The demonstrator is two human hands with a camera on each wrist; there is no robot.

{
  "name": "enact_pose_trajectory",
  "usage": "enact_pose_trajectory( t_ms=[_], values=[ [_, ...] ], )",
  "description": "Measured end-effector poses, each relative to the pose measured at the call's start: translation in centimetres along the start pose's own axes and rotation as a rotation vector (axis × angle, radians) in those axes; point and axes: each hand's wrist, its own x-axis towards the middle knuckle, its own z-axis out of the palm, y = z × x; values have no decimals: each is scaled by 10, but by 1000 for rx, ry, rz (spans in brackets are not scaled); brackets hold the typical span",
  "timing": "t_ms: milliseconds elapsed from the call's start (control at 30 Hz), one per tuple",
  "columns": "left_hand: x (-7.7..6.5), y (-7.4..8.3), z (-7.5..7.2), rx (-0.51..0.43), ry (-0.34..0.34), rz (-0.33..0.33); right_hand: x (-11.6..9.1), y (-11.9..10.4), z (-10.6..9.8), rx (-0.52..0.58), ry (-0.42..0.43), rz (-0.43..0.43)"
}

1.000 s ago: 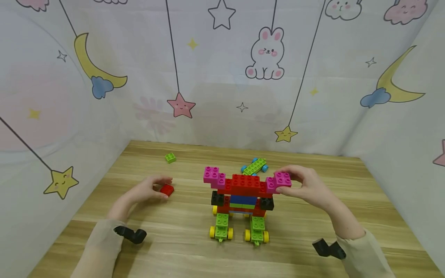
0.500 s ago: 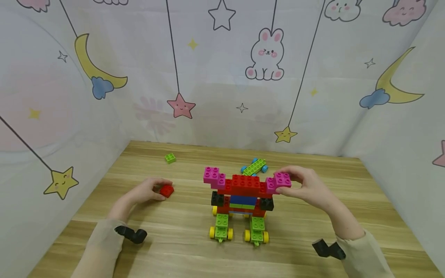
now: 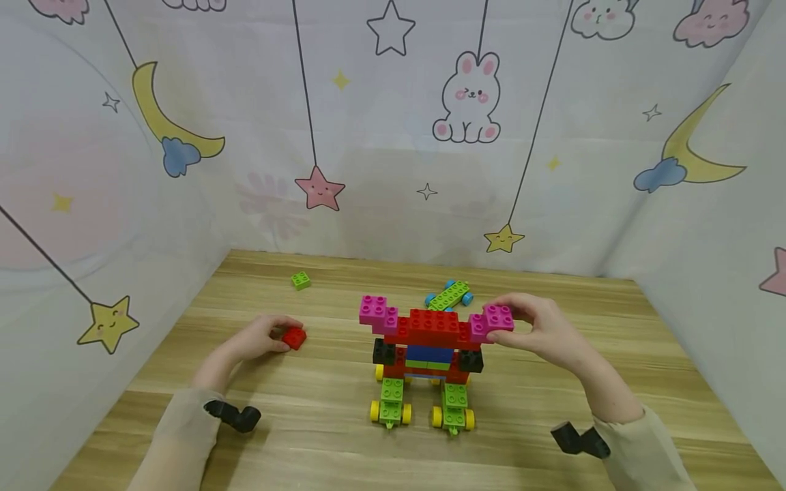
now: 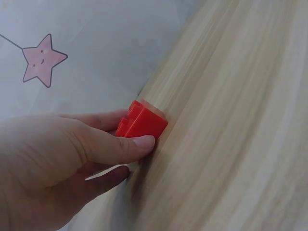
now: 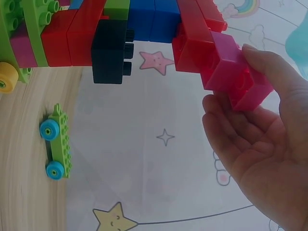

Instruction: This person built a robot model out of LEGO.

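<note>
My left hand (image 3: 260, 339) pinches a red toy brick (image 3: 295, 337) between thumb and fingers, low over the left part of the table. In the left wrist view the thumb lies along one side of the red brick (image 4: 144, 124). The brick build (image 3: 433, 326) stands on yellow wheels at the middle, with a red top, blue and black bricks below and pink bricks at both ends. With thumb and fingers my right hand (image 3: 540, 324) holds the pink brick (image 3: 499, 317) at its right end. The right wrist view shows that pink brick (image 5: 252, 91) joined to the build.
A green wheeled base (image 3: 450, 295) with blue wheels stands behind the build. Far back on the left lies a small green brick (image 3: 300, 280). Printed cloth (image 3: 393, 170) rises along the back and sides of the wooden table (image 3: 319, 443).
My left thumb and fingers have closed in on the red brick, which turns slightly. The right hand and the build stay in place.
</note>
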Motion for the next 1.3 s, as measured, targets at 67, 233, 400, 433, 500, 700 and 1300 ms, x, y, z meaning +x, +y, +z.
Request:
enact_pose_trajectory(
  t_ms=[67, 233, 400, 433, 500, 700, 1300],
  values=[
    [0, 2, 0, 2, 13, -16, 0, 0, 0, 1, -1, -1],
    [1, 11, -2, -13, 62, -24, 1, 0, 0, -7, 2, -10],
    [2, 31, -7, 20, 115, 8, 1, 0, 1, -22, 8, -29],
    [2, 35, -8, 34, 123, 9, 1, 0, 1, -25, 8, -32],
    [2, 45, -9, 62, 134, 13, 2, 0, 1, -30, 8, -35],
    [3, 77, -15, 84, 197, 31, 2, -1, 0, -42, 8, -47],
    [-2, 185, -25, 43, 467, 120, 12, -16, -6, -44, 65, -140]
  ],
)
